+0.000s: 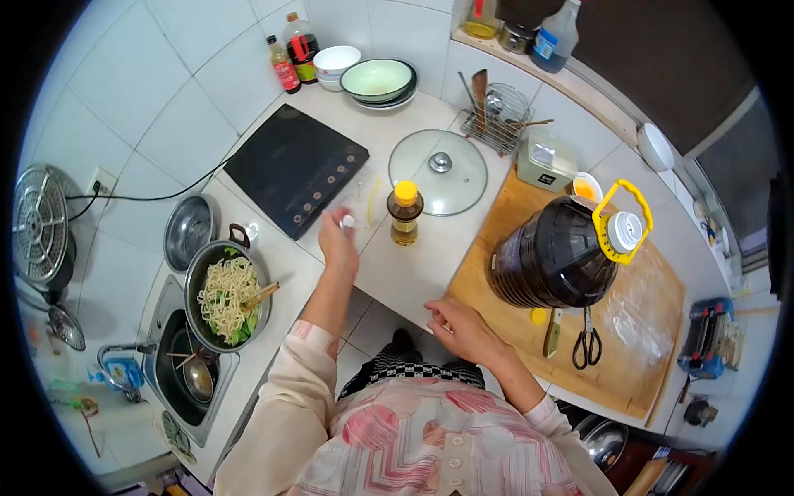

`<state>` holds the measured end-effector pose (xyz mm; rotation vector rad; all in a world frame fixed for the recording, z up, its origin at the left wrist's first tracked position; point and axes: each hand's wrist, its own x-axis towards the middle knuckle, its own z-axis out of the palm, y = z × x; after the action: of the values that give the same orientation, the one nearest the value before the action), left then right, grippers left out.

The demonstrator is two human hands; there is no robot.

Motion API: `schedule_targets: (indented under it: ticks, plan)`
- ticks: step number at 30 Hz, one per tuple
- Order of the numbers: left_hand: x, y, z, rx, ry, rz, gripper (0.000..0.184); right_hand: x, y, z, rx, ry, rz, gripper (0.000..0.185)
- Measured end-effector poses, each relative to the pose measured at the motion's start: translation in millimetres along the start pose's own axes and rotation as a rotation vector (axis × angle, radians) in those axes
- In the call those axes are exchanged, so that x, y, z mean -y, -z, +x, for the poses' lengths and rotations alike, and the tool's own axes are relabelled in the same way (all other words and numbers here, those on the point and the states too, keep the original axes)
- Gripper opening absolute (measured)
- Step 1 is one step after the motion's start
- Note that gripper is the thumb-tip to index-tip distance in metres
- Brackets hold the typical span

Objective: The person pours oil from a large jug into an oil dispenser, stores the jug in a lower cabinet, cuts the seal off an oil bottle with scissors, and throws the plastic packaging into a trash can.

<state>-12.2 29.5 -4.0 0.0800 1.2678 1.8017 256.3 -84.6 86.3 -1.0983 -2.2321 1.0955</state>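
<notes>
My left hand (337,241) is closed around a small white thing (348,221), perhaps a bit of crumpled paper, above the counter near the black induction cooker (294,169). To its right stands a small bottle of amber liquid with a yellow cap (405,217). My right hand (465,329) is held at the counter's front edge, beside the cutting board, its fingers loosely bent and apart with nothing visible in them. A glass lid (459,183) lies flat behind the small bottle. Left of my left arm, a pot (198,285) holds noodles and greens, with chopsticks resting inside.
On the wooden board (488,240) are a big dark oil jug (554,256), a green-handled knife (552,332), scissors (588,343) and plastic wrap (641,318). A sink (215,397) with a ladle is at left. Bowls (376,80) and sauce bottles (300,50) stand behind the cooker.
</notes>
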Motion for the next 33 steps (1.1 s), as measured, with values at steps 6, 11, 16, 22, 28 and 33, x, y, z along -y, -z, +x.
schedule_targets:
  ticks: [6, 11, 16, 22, 28, 33]
  plan:
    - [-3.5, 11.0, 12.9, 0.03, -0.619, 0.667, 0.039, -8.5, 23.6, -61.3, -0.152, -0.229, 0.094, 0.024]
    - [-39.3, -42.6, -94.5, 0.326, -0.836, 0.546, 0.034, -13.7, 84.1, -132.0, -0.536, -0.44, 0.479, 0.017]
    - [-39.9, -97.3, -163.5, 0.757, -0.981, 0.51, 0.035, 6.0, 150.8, -145.6, -0.904, -0.325, 0.497, 0.013]
    - [-19.1, -168.3, -228.4, 1.212, -0.938, 0.569, 0.046, 5.4, 187.2, -132.9, -0.979, -0.211, 0.452, 0.013]
    - [-5.8, -209.5, -248.6, 1.268, -1.057, 0.659, 0.051, -9.2, 227.2, -105.2, -0.913, -0.152, 0.375, 0.037]
    - [1.1, -223.1, -257.8, 1.221, -1.01, 0.699, 0.059, -12.7, 252.0, -75.3, -0.8, -0.07, 0.463, 0.037]
